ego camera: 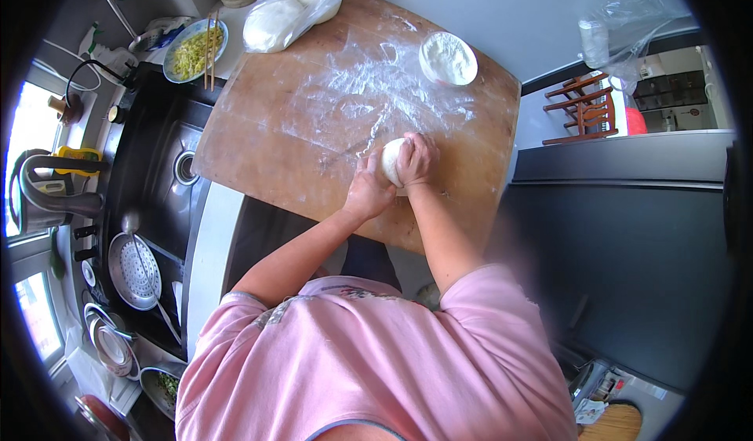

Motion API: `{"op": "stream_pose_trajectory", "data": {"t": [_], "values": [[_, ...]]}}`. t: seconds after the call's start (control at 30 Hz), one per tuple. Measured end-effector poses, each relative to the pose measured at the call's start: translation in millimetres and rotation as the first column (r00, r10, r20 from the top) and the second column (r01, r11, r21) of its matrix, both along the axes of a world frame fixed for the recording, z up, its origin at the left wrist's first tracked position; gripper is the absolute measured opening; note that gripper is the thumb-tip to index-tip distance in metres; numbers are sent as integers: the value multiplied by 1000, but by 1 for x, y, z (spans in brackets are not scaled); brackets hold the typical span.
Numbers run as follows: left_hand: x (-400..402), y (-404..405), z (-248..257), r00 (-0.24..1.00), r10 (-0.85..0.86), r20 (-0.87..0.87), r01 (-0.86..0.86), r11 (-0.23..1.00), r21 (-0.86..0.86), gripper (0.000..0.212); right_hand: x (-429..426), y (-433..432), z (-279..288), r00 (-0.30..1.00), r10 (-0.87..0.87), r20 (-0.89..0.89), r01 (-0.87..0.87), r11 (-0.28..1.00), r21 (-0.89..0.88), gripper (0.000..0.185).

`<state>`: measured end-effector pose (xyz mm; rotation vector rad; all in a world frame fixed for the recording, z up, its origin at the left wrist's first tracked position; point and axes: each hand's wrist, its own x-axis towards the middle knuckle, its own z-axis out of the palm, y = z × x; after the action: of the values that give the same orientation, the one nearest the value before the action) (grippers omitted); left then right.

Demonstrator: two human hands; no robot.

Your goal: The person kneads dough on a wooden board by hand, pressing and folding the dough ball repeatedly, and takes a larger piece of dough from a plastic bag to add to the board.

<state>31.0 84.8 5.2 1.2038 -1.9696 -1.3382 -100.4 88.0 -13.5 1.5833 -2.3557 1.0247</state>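
Observation:
A smooth white ball of dough (391, 162) sits between my hands on a floured wooden board (265, 147). My left hand (369, 187) presses against its left side. Curled over its right side are the fingers of my right hand (419, 157). Loose flour (376, 82) and a thin line of dough crumbs (376, 130) lie beyond the ball. A white bowl of flour (448, 58) stands near the board's far right edge. At the far left corner, a clear plastic bag (296, 8) holds large lumps of dough.
Left of the board is a black sink (170, 147) with a perforated metal strainer (134, 271) and a ladle. A plate of chopped vegetables (194, 51) with chopsticks (210, 52) across it stands beside the board. A grey wall borders the far side.

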Motion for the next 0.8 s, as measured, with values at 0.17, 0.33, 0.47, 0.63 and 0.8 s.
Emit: {"op": "stream_pose_trajectory", "data": {"t": [0.17, 0.33, 0.47, 0.63, 0.8], "values": [[-9, -21, -3, 1000, -8, 14, 7, 997, 81, 74, -22, -21, -14, 997, -65, 32, 61, 992, 112, 22], [-23, -28, -12, 1000, -9, 14, 6, 983, 183, 80, -50, -34, -34, 988, -147, 51, 142, 985, 96, 24], [-30, -33, -6, 996, 16, -82, 5, 970, 244, 81, -56, -43, -29, 970, -191, 148, 182, 980, 78, 27], [-45, -34, -10, 998, 55, -10, -49, 951, 306, 83, -64, -54, -16, 935, -294, 199, 273, 954, 125, 31], [-59, -42, -3, 991, 130, -1, -123, 940, 317, 83, -59, -49, -17, 912, -360, 197, 312, 920, 237, 35]]}}
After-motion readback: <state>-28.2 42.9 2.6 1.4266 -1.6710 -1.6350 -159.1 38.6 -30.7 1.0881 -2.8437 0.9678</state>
